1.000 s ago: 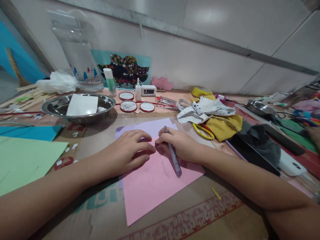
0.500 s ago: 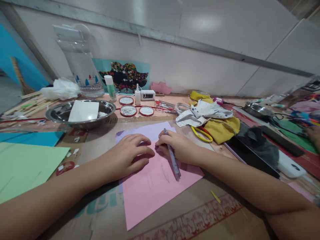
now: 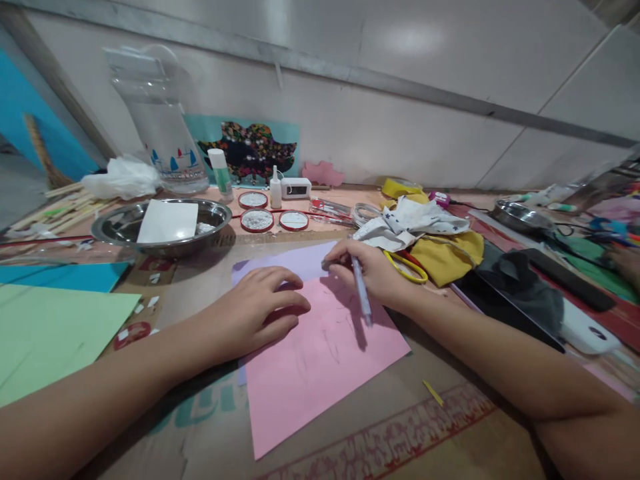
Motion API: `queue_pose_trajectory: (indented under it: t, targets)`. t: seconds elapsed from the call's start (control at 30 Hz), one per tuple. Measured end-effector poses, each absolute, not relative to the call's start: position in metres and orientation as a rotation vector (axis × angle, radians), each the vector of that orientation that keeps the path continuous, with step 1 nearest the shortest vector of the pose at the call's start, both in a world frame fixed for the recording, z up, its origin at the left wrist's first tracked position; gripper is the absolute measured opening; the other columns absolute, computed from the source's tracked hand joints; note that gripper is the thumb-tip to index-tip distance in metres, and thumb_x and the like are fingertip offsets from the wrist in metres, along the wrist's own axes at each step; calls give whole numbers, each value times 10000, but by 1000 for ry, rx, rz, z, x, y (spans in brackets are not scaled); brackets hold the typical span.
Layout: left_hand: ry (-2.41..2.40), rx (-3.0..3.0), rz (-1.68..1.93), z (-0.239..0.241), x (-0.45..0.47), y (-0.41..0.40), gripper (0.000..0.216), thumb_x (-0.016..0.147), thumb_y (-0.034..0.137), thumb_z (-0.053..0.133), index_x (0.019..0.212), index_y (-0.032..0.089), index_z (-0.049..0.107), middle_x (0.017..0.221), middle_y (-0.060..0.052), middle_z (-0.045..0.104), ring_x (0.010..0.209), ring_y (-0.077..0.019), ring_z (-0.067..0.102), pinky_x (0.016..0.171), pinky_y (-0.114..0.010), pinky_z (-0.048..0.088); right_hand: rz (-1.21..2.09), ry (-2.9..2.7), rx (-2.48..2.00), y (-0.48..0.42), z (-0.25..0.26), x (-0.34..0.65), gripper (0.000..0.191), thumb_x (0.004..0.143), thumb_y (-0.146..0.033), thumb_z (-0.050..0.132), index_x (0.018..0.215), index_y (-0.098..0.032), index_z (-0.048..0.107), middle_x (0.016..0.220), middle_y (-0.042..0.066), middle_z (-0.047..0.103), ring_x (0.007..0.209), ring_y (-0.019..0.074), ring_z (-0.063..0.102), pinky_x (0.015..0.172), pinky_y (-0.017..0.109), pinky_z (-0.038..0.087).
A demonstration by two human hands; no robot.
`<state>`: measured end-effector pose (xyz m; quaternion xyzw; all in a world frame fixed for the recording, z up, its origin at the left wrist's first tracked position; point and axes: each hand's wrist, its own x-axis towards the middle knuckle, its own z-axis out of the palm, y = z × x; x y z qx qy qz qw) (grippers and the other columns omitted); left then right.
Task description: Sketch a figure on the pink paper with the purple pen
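Observation:
A pink sheet of paper (image 3: pixel 295 400) bears faint thin grey lines and lies over a lilac sheet (image 3: pixel 280 259). My left hand (image 3: pixel 267 303) rests on the pink sheet's left side, fingers loosely curved and apart, holding nothing. Near the far right of the papers, my right hand (image 3: pixel 373 270) is raised a little and closed. A pale lilac pen (image 3: pixel 361 293) is tucked in its fingers, slanting back toward me. Thumb and forefinger also pinch something small and dark at their tips, too small to name.
To the left stand a steel bowl (image 3: pixel 215 230) and a water jug (image 3: pixel 170 133); green paper (image 3: pixel 55 340) lies nearer. Several red-rimmed dishes (image 3: pixel 257 221) sit behind the papers. Yellow-handled scissors (image 3: pixel 406 267), cloths (image 3: pixel 445 257) and a dark tablet (image 3: pixel 493 300) crowd the right. Another person's hand (image 3: pixel 625 260) shows far right.
My right hand has moved away from me and to the right with the pen, uncovering more of the drawn lines. My left hand has stayed in place.

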<state>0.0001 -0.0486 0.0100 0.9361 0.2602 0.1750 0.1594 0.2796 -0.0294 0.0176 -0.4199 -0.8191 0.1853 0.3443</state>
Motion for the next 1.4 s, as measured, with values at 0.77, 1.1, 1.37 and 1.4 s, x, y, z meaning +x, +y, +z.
queue_pose_trajectory:
  t: [0.77, 1.1, 1.37, 1.4]
  targets:
    - [736, 2676, 514, 8, 1, -46, 230, 1008, 317, 576, 1152, 308, 755, 1304, -89, 644, 1203, -299, 619, 1062, -504, 474, 250, -2449, -947, -34, 15, 277, 93, 935, -216, 628, 964, -209, 716, 909, 42, 668, 774, 171, 609, 707, 297, 480]
    - [743, 2665, 539, 8, 0, -47, 204, 999, 332, 578, 1128, 277, 726, 1280, -87, 658, 1183, -283, 623, 1056, -474, 480, 633, -1792, -1151, -26, 26, 279, 310, 995, -540, 581, 1026, -236, 633, 880, 41, 705, 855, 212, 668, 827, 382, 548]
    - [936, 2605, 534, 5, -1, -46, 258, 904, 440, 655, 1004, 209, 597, 1295, -140, 623, 1216, -326, 586, 1055, -519, 476, 1739, -1388, -906, -39, 25, 258, 460, 979, -635, 493, 1144, -226, 625, 1119, 116, 739, 1003, 249, 722, 821, 439, 618]
    - [936, 2598, 526, 6, -1, -46, 253, 906, 439, 651, 993, 209, 594, 1287, -140, 624, 1209, -326, 587, 1053, -520, 474, 1684, -1378, -900, -38, 24, 259, 411, 980, -607, 511, 1102, -231, 623, 1080, 93, 733, 959, 231, 719, 801, 416, 617]
